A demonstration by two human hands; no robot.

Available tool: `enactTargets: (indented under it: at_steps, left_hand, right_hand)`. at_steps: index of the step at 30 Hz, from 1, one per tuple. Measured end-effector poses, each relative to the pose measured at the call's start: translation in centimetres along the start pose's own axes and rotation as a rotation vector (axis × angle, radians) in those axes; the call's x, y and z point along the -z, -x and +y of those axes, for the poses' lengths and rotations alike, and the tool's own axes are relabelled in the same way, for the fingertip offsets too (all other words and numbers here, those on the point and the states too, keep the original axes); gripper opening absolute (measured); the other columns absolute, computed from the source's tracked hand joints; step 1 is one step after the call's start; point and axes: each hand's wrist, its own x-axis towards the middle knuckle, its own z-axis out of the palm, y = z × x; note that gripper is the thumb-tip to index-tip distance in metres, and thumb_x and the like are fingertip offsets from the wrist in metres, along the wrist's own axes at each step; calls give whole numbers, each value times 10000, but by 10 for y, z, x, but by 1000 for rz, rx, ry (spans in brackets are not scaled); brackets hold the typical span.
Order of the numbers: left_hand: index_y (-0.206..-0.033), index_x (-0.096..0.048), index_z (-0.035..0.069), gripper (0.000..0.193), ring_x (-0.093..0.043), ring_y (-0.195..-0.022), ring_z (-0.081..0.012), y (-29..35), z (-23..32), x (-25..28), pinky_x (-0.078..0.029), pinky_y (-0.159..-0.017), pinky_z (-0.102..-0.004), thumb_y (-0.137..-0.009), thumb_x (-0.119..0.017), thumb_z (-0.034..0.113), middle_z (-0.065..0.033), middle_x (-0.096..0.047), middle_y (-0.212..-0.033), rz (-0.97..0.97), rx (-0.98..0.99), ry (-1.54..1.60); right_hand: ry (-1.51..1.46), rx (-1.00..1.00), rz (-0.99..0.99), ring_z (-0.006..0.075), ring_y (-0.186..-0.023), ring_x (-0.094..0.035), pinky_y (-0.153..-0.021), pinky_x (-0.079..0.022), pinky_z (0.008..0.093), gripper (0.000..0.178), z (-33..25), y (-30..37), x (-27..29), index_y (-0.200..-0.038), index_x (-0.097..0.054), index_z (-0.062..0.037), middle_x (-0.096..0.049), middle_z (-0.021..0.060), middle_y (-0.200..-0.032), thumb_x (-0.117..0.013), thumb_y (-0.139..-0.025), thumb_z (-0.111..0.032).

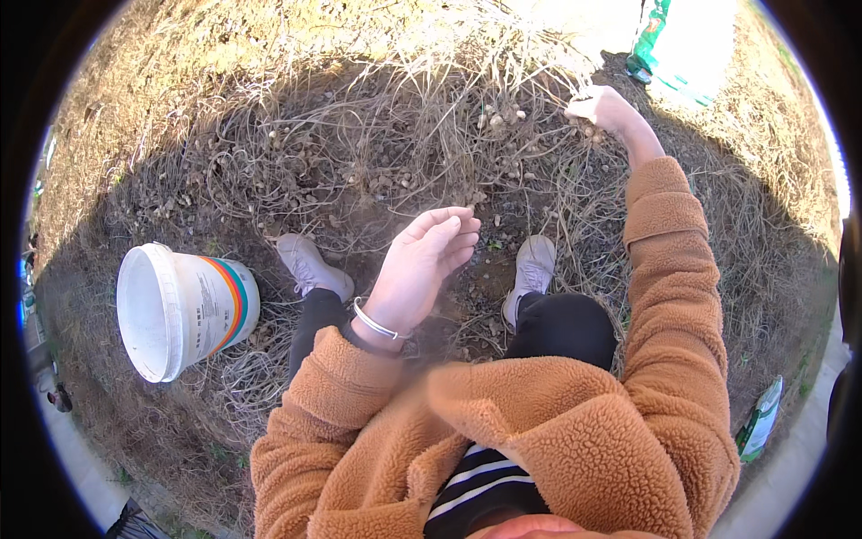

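Observation:
My right hand (607,110) reaches forward to the far right and is closed around the stalks of a dried peanut plant (548,79). Pale peanuts (496,120) show among its stems and roots, a few of them just below that hand. My left hand (429,262), with a thin bracelet at the wrist, hovers over the ground between my shoes. Its fingers are curled with the thumb pressed against them; whatever lies inside the palm is hidden.
On its side to the left lies a white bucket (193,310) with coloured stripes, its mouth facing left. Dry stalks (359,135) cover the soil ahead. A white and green sack (687,49) lies at the far right, and a green-white packet (760,420) lies near right.

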Motion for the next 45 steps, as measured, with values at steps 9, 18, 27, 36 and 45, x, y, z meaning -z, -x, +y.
enactTargets:
  at_steps: [9,18,27,36,45]
  left_hand:
    - [-1205,-569,18,299,-621,-994,-165,13,-8,-10,-503,-917,-315,-981,-523,210,-95,-644,-1115,-262,84,-172]
    - [-1289,-487,47,322,-583,-1071,-208,15,-34,-13,-491,-947,-366,-987,-468,156,-91,-561,-1200,-334,-78,92]
    - [-1038,-571,39,269,-618,-991,-249,21,-35,-2,-494,-937,-431,-971,-452,271,-100,-626,-1027,-348,141,159]
    - [-1221,-495,73,322,-606,-1013,-243,13,-34,-10,-494,-954,-471,-1024,-395,307,-83,-580,-1087,-331,115,245]
    - [-1117,-521,32,267,-617,-945,-190,2,-44,-15,-542,-873,-407,-1027,-386,243,-68,-584,-1056,-335,-26,104]
  right_hand:
    - [-630,-11,-92,52,-478,-546,-355,-412,161,226,-86,147,10,-1030,-562,-16,-661,84,-806,-646,-845,-117]
    - [-1163,43,-54,118,-645,-608,-532,-505,236,189,-116,220,-114,-1032,-596,4,-662,111,-923,-614,-878,-105]
    - [-1112,-26,93,128,-614,-612,-521,-480,260,154,-111,226,-152,-871,-673,8,-653,57,-743,-665,-840,-143]
    - [-955,16,81,80,-617,-586,-527,-453,229,159,-108,207,-160,-876,-676,-29,-648,21,-748,-633,-882,-182]
    - [-955,5,52,138,-740,-640,-625,-538,269,252,-105,196,-156,-969,-661,22,-670,96,-892,-612,-903,-216]
